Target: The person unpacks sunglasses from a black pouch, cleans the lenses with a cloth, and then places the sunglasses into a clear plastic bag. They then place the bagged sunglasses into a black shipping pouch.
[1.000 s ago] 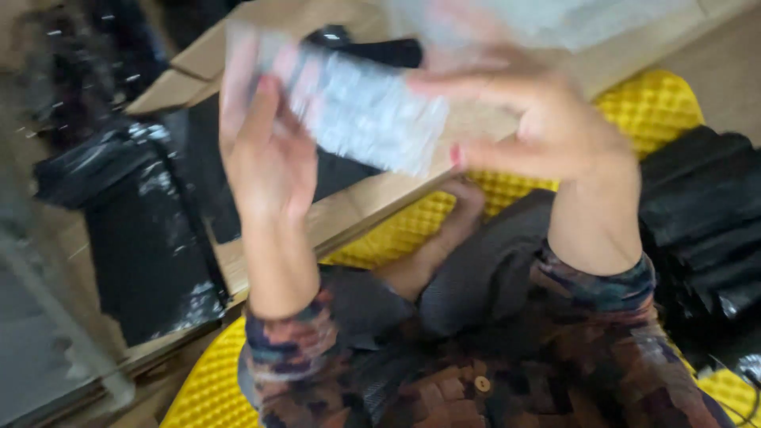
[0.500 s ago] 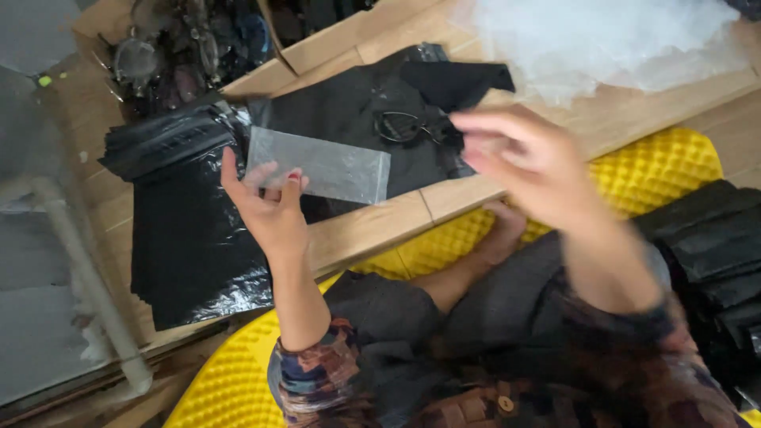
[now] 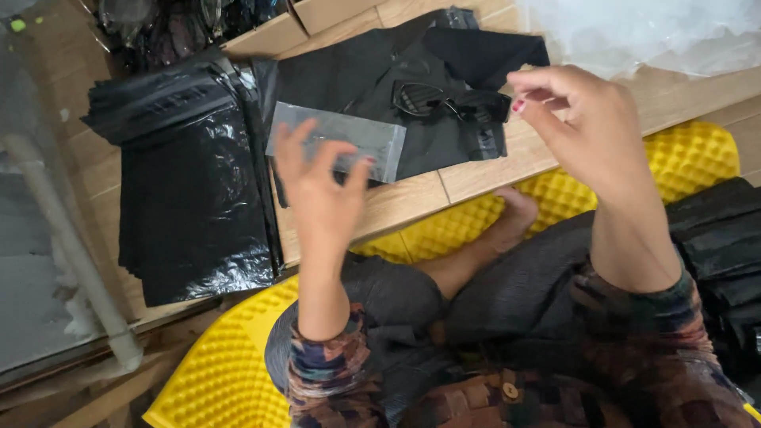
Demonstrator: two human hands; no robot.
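A clear flat plastic pouch (image 3: pixel 337 141) lies on a black cloth (image 3: pixel 372 71) spread over the wooden floor. My left hand (image 3: pixel 321 186) hovers at the pouch's near edge with fingers spread, fingertips touching or just over it. A pair of black sunglasses (image 3: pixel 440 101) rests on the same cloth to the right of the pouch. Above the floor boards just right of the sunglasses, my right hand (image 3: pixel 587 127) is raised, thumb and forefinger pinched together with nothing visible between them.
A stack of glossy black plastic bags (image 3: pixel 190 198) lies at the left, and more black bags (image 3: pixel 721 246) at the right. White crinkled plastic (image 3: pixel 634 32) fills the top right. A cardboard box (image 3: pixel 269 32) of dark items stands at the back. A yellow bumpy mat (image 3: pixel 697 158) lies under my legs.
The pouch, held up in both hands a second ago, went down onto the black cloth. My left hand has spread its fingers over it; my right hand let go and moved right.
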